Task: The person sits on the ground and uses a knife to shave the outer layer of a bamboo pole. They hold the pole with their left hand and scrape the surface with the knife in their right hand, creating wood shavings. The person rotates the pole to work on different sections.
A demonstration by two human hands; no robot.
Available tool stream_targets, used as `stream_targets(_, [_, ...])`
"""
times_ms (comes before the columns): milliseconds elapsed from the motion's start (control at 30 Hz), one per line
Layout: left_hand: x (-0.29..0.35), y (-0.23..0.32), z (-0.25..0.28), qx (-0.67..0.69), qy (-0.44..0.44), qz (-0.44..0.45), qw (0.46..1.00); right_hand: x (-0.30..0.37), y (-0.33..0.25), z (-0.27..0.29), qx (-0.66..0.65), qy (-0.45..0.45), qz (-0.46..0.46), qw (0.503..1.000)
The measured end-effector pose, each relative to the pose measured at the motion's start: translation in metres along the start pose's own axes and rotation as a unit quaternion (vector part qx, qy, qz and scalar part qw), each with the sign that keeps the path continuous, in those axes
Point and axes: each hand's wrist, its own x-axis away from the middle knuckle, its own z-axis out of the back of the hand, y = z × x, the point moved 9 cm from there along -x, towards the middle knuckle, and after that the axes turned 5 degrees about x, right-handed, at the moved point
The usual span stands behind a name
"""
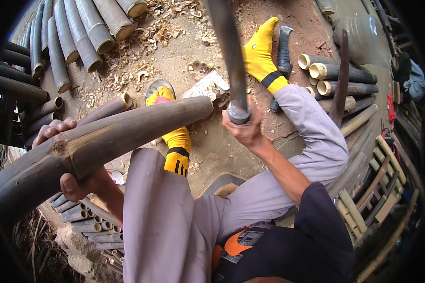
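Observation:
A thick dark bamboo tube (pixel 141 129) slants across the left half of the view, a pale scraped patch near its knot. My left hand (pixel 87 184) is wrapped round the tube, fingers over its far side and thumb below. In front of my body my right hand (pixel 245 126) is closed on a long dark tool (pixel 229 52) with a round metal end, which rises toward the upper edge. Its exact kind does not show. The tube's right end is close to the tool, with a gap between them. Beneath that end lies a chipped pale wood block (pixel 208 86).
Cut bamboo tubes (pixel 82 33) lie in rows at the upper left, with more stacked (pixel 97 226) at the lower left and on the right (pixel 337 73). Wood shavings (pixel 174 19) litter the ground. A curved blade (pixel 341 78) and a dark-handled tool (pixel 284 52) are near my yellow-socked foot (pixel 259 52).

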Motion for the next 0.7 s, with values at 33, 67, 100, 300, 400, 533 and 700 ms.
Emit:
stream_targets(33, [-0.002, -0.001, 0.001, 0.012, 0.039, 0.034, 0.999, 0.006, 0.033, -0.025, 0.026, -0.055, -0.028, 0.998])
stream_targets(67, [-0.001, -0.006, 0.0, 0.028, 0.079, 0.066, 0.994, 0.009, 0.057, -0.043, 0.055, -0.108, -0.053, 0.991])
stream_targets(100, [0.0, -0.01, 0.0, 0.043, 0.119, 0.098, 0.987, 0.014, 0.077, -0.049, 0.033, -0.15, -0.14, 0.978])
stream_targets(300, [-0.005, 0.015, 0.016, 0.024, 0.174, 0.033, 0.984, 0.0, 0.02, -0.019, 0.019, -0.096, -0.081, 0.992])
stream_targets(400, [0.0, -0.004, 0.02, 0.061, 0.119, 0.035, 0.99, -0.004, -0.026, 0.013, -0.025, 0.027, 0.005, 0.999])
stream_targets(533, [-0.004, 0.006, 0.013, 0.04, 0.103, 0.034, 0.993, 0.003, 0.03, -0.035, 0.025, -0.018, 0.034, 0.999])
stream_targets(700, [0.002, -0.003, 0.007, 0.059, 0.09, 0.049, 0.993, 0.008, 0.044, -0.032, 0.054, -0.148, -0.14, 0.978])
